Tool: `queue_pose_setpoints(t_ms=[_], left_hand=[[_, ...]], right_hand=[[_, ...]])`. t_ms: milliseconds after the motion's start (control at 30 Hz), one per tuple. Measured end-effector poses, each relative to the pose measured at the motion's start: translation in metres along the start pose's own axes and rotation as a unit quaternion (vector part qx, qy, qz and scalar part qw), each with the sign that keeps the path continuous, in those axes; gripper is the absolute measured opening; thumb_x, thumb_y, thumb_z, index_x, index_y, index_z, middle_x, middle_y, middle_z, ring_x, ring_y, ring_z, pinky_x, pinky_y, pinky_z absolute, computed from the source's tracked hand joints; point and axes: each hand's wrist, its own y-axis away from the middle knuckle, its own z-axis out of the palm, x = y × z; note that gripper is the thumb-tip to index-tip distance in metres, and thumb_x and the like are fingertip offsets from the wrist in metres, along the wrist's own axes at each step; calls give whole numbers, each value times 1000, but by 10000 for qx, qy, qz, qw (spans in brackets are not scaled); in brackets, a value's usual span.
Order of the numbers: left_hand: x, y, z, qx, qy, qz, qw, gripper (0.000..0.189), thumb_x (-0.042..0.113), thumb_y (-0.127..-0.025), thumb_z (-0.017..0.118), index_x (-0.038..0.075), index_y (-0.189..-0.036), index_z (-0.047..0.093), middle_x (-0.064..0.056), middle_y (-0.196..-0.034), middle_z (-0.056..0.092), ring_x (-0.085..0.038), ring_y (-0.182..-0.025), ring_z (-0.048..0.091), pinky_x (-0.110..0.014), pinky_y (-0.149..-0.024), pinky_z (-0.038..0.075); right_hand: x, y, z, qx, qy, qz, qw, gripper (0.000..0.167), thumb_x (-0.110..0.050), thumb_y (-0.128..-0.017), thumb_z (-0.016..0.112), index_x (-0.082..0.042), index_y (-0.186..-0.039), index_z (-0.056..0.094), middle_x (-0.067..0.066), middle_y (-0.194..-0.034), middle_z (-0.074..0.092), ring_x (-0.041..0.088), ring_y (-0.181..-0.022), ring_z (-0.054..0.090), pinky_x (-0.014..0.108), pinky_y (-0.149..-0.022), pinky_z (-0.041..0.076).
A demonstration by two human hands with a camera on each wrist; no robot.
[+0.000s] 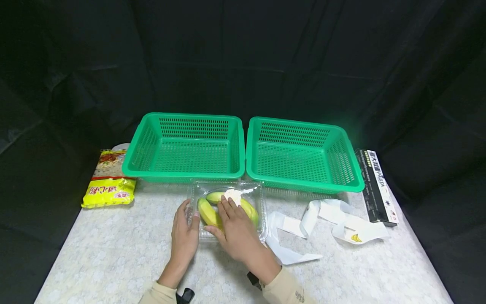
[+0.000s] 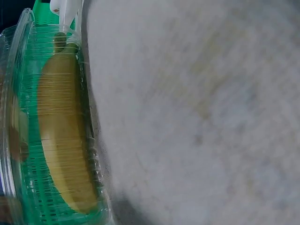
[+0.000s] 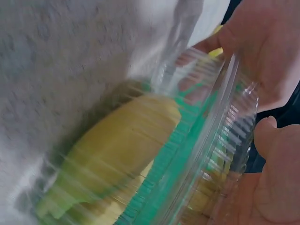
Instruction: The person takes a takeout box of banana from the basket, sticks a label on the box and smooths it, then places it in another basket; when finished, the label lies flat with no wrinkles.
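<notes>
A clear plastic clamshell box [image 1: 255, 189] stands on the table in front of me with bananas [image 1: 207, 212] inside. My left hand [image 1: 184, 234] holds the box at its left edge, thumb over the rim and fingers along the side. On the lid my right hand [image 1: 238, 232] lies flat, its fingertips touching a white label [image 1: 231, 195]. Through the ribbed side in the left wrist view a banana [image 2: 65, 126] shows. The right wrist view has a banana [image 3: 126, 136] behind the plastic and the left hand [image 3: 262, 56] at the box's end.
Two green baskets [image 1: 184, 174] [image 1: 303, 184] stand side by side behind the box. A yellow food packet [image 1: 110, 192] lies at left. To the right are curled white backing strips [image 1: 284, 249], one bearing a banana-picture sticker [image 1: 356, 238], and a black-and-white pasta box [image 1: 373, 190].
</notes>
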Motion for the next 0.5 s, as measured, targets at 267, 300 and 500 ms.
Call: queue_pose_setpoints(t_ms=[267,300,500], left_hand=[[-1,2,1,40,23,40,10000,51,18,-105,47,5,-153,35,-23,-154,42,-43,-142,42,-63,-116,34],[0,1,1,41,25,40,10000,51,19,-105,47,6,-153,36,-23,-154,42,-43,-142,42,-63,-116,34],[0,2,-1,3,47,5,10000,51,19,-105,47,8,-153,36,-22,-153,43,-42,-143,42,-64,-115,34]], right_hand=[[-4,24,4,128,-278,-363,9989,73,-58,-102,39,-3,-149,46,14,-159,41,31,-151,36,49,-123,31],[-4,27,3,157,-482,-398,9979,70,-57,-102,41,-4,-147,50,14,-157,44,31,-150,37,49,-123,31],[1,40,3,854,-2496,-315,9641,44,-42,-102,55,-12,-132,67,3,-142,62,23,-140,53,52,-121,32]])
